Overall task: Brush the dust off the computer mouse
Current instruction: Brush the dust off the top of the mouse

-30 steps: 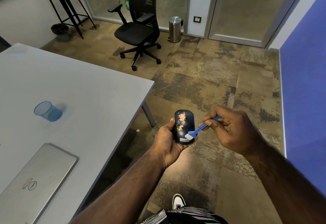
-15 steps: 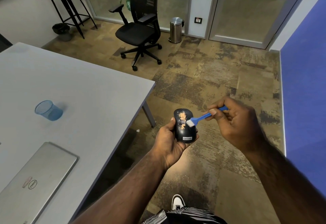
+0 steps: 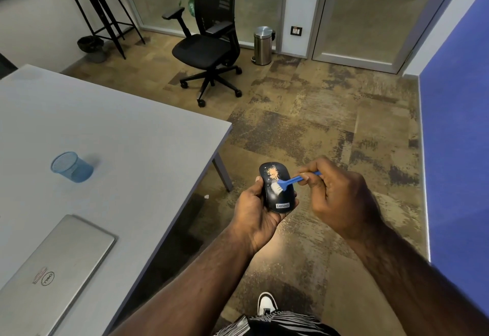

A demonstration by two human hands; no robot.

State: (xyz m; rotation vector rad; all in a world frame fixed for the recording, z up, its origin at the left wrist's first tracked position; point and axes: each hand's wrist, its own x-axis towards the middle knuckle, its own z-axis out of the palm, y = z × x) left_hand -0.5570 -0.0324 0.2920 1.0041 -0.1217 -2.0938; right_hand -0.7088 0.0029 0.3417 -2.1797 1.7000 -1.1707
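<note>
My left hand [image 3: 254,211] cradles a black computer mouse [image 3: 280,198] from below, held above the floor to the right of the table. A patch of orange dust [image 3: 273,173] lies on the mouse's far half. My right hand [image 3: 341,198] pinches the handle of a small blue brush [image 3: 296,180]. The brush's white bristles [image 3: 277,188] rest on the middle of the mouse, just below the dust patch.
A grey table [image 3: 119,134] stands to the left, carrying a blue mesh cup [image 3: 71,167] and a closed silver laptop [image 3: 53,269]. A black office chair [image 3: 209,44], a steel bin [image 3: 262,45] and a stool [image 3: 98,9] stand farther back. A blue wall [image 3: 455,123] runs along the right.
The brush moved from the mouse's near end up toward the dust, then back to the middle. Both hands shifted slightly, and the mouse stayed in my left hand.
</note>
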